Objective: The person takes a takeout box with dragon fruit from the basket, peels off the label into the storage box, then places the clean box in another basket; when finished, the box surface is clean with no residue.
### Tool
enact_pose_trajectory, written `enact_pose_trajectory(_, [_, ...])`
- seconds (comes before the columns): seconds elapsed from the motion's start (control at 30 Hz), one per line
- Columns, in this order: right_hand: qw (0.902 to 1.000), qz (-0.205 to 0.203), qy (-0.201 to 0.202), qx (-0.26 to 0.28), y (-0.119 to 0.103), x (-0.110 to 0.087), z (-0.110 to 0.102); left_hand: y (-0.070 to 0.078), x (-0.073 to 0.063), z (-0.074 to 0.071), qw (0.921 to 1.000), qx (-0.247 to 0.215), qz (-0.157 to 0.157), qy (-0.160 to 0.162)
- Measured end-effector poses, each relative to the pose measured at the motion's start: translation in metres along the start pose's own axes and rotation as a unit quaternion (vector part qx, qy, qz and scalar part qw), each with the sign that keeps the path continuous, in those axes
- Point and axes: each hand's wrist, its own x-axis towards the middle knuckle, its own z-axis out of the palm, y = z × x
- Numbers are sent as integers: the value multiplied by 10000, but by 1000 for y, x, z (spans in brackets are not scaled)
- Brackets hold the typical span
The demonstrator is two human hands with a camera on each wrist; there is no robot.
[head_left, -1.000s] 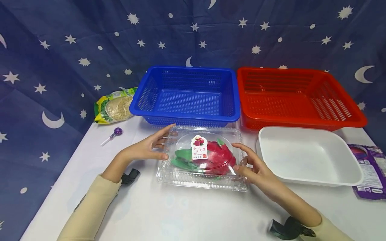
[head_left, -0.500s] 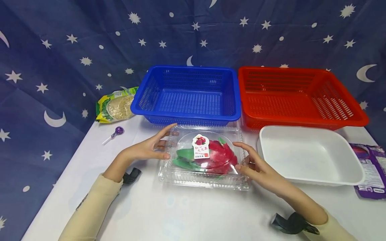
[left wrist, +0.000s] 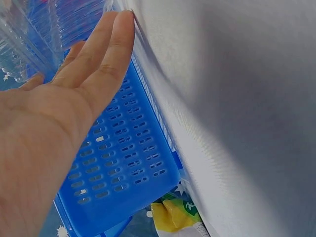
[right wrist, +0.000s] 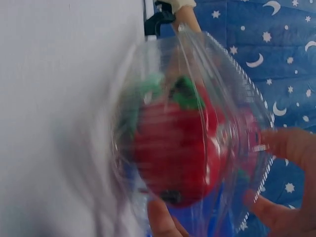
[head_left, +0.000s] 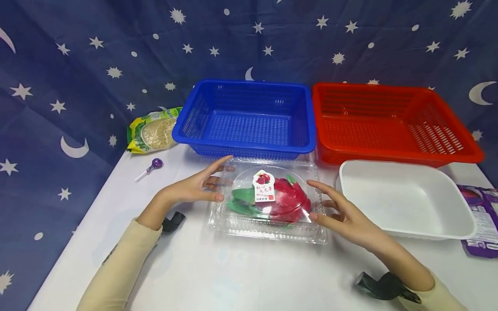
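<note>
A clear plastic clamshell box [head_left: 268, 233] lies across the middle of the white table in the head view. Inside it are red dragon fruit [head_left: 288, 198] and green leafy shapes [head_left: 241, 207]; a white label [head_left: 265, 190] is on the lid. My left hand [head_left: 194, 185] holds the box's left side, thumb on the near part of that edge and forefinger at the back corner. My right hand [head_left: 346, 216] grips the right side, forefinger and thumb at the lid, the other fingers lower against the wall. Blur softens the box [right wrist: 192, 163] in the right wrist view.
Behind the box stand a blue basket [head_left: 249, 149] and a red basket [head_left: 393, 155]. A white tub [head_left: 412, 203] is to the right, beside a purple packet [head_left: 482, 224]. At the left are a yellow-green bag [head_left: 153, 131] and a purple lollipop [head_left: 156, 163].
The whole head view has shifted slightly, things sitting a little further right and higher. Both hands keep their places at the box's sides.
</note>
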Motion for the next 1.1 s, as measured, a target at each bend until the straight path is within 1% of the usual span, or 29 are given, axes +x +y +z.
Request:
enact_pose_trajectory(0.1, [9998,-14,111,149,-1,1,0,1,0,-1,10000,-2,2,9])
enact_pose_trajectory(0.2, [9991,-125,333,240,-2,2,1,1,0,-1,10000,-18,-19,7])
enact_pose_trajectory(0.3, [9963,-455,674,289,-4,4,0,0,0,-1,10000,-36,-38,6])
enact_pose_trajectory(0.43, [9890,-939,1060,427,-14,7,0,-2,0,-1,10000,-42,-50,4])
enact_pose_trajectory(0.57, [9829,-1136,1207,799,-28,9,-2,-2,-1,-1,10000,-31,-56,11])
enact_pose_trajectory(0.67, [9797,-1211,1148,1112,-37,13,-2,-2,-1,-1,10000,-26,-58,19])
enact_pose_trajectory(0.77, [9785,-1374,927,1229,-42,18,-1,-2,-1,-1,10000,-12,-68,31])
enact_pose_trajectory(0.97, [9847,-1554,381,684,-48,27,7,-2,-1,-1,10000,-46,-83,25])
enact_pose_trajectory(1.1, [9850,-1657,59,472,-49,37,11,-2,-1,-1,9999,-34,-95,14])
